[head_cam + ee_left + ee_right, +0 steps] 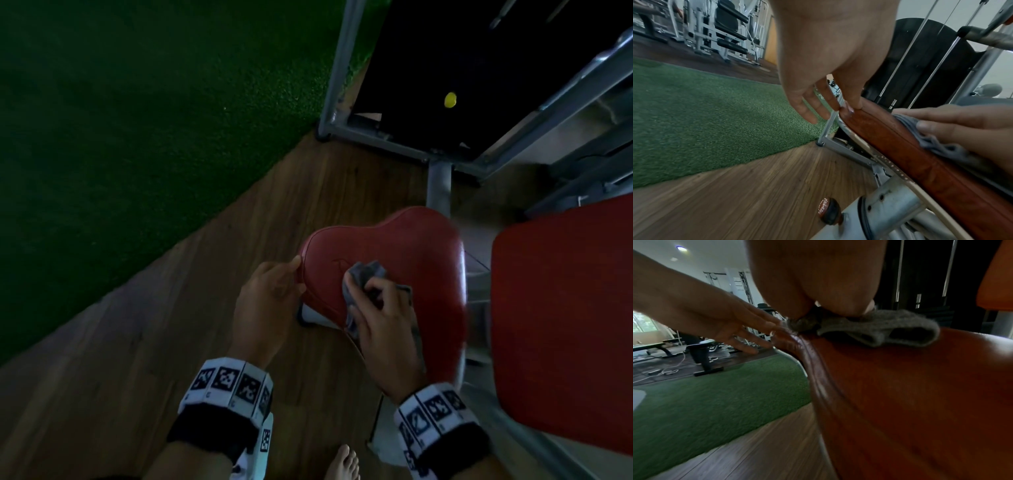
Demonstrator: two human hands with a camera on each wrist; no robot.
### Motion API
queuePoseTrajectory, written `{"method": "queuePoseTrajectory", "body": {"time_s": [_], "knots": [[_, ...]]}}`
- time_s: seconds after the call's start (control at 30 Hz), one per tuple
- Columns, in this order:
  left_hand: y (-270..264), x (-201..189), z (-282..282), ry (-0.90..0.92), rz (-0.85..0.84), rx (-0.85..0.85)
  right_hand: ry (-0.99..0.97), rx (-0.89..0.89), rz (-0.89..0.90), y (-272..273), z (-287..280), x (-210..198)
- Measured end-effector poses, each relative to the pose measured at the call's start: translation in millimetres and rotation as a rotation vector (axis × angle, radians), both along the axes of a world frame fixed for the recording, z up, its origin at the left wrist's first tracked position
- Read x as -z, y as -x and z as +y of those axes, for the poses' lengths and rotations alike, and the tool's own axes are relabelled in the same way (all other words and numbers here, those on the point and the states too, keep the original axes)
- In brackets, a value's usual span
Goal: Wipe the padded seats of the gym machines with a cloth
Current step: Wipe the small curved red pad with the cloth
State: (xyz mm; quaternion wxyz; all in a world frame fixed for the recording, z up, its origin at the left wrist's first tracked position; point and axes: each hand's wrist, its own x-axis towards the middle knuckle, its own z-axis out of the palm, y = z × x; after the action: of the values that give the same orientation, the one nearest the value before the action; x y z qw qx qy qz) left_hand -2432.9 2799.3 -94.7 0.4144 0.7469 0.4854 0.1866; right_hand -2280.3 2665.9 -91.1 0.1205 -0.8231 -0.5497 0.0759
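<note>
A red padded seat (404, 253) sits on a grey metal post in the middle of the head view. My right hand (368, 291) lies on top of it, fingers curled round a crumpled grey cloth (368, 272) that is pressed onto the pad. My left hand (291, 277) is at the seat's left edge with the fingers straight. In the left wrist view its thumb touches the rim of the seat (910, 154) while the other fingers (809, 112) hang beside it. The right wrist view shows the cloth (879, 327) bunched under my palm on the seat (920, 402).
A larger red pad (565, 325) stands right of the seat. Behind it are the grey machine frame (438, 185) and a black weight stack with a yellow pin (450, 100). Green turf (137, 137) meets wood floor (205, 342) on the left. A bare foot (342, 462) is below.
</note>
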Motion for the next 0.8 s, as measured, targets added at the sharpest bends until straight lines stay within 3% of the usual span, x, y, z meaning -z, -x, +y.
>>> {"method": "queuePoseTrajectory", "body": {"time_s": [0.17,0.37,0.57,0.8], "knots": [[0,-1,-1,-0.011,0.003,0.000,-0.039,0.086,0.034,-18,29,-1],[-1,-3,-5,-0.010,-0.028,-0.017,0.020,0.072,0.012,18,2,-10],[-1,2,-4,0.022,-0.005,-0.021,0.000,0.142,0.076,-6,34,-6],[-2,3,-5,0.050,-0.047,-0.012,0.064,0.005,-0.004,4,18,-11]]}}
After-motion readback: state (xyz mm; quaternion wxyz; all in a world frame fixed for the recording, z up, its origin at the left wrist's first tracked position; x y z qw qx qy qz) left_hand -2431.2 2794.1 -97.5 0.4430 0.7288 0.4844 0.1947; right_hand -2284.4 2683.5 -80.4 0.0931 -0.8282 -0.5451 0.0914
